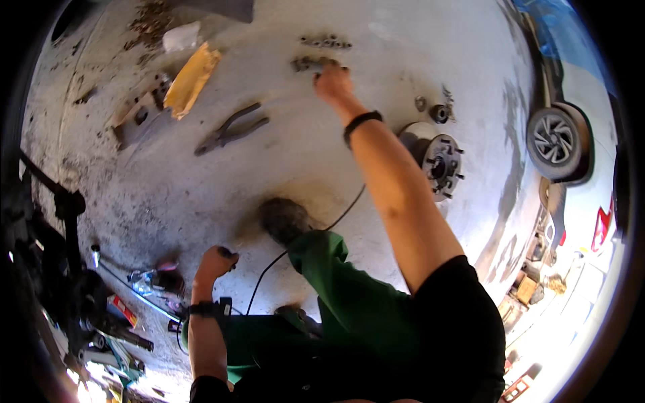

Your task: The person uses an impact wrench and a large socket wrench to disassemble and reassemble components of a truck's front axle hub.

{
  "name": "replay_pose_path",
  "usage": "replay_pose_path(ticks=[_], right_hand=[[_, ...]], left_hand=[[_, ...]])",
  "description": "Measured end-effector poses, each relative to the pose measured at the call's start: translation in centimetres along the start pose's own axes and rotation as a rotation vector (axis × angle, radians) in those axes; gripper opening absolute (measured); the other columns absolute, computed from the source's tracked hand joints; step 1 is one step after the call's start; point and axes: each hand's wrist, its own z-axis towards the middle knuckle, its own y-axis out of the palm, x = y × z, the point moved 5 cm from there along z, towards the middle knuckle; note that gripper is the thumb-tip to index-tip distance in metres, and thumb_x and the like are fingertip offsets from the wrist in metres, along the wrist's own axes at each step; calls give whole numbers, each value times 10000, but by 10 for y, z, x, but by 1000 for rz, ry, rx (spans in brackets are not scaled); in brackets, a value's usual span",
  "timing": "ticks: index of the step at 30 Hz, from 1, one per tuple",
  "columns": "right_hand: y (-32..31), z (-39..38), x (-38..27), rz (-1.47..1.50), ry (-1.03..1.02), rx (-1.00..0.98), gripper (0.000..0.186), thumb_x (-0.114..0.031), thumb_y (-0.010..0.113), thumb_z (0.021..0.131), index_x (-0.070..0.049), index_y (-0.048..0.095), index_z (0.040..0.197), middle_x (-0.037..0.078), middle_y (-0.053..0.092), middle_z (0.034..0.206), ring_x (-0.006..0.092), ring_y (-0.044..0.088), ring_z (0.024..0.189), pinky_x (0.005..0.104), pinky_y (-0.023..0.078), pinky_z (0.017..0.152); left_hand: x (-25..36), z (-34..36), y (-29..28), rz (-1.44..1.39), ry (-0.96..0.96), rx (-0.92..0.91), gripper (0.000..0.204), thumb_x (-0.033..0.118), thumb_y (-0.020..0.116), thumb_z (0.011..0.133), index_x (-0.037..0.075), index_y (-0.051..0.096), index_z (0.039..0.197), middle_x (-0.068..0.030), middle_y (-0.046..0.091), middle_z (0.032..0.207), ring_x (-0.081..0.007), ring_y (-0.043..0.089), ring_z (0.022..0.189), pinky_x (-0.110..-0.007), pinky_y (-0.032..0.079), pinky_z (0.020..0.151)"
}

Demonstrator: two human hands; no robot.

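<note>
My right hand (334, 83) reaches far forward to the floor, its fingers bent down at a row of small metal pieces (308, 64) that look like nuts. What the fingertips hold, if anything, is hidden. A second row of similar pieces (326, 42) lies just beyond. My left hand (216, 262) hangs low at the left of my knees, its fingers curled in. Something dark shows at those fingers; whether it is grime or a small object I cannot make out. Beside my right forearm lies a wheel hub with studs (440, 166).
Long-handled pliers (232, 129), a yellow wrapper (192, 80) and a metal bracket (138, 119) lie at the left. Past the hub are a round black part (439, 113) and a ring (420, 103). A black cable (267, 267) crosses near my boot (285, 220). A car (571, 141) stands right.
</note>
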Motion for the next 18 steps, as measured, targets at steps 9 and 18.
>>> replay_pose_path(ticks=[9,18], right_hand=[[24,-1,-14,-41,-11,-161,284,-172,514,872,-8,553,1101,158,609,999,320,600,922,409,514,778],[-59,-135,-21,1540,80,-466,232,-142,582,901,56,572,1022,124,633,838,207,636,685,310,510,581]], left_hand=[[-16,-23,-1,-119,-135,67,343,337,592,788,26,667,664,-128,646,633,-259,652,654,-361,499,649],[14,-2,3,143,-51,121,354,377,586,799,39,681,763,-173,656,788,-352,626,811,-433,486,750]])
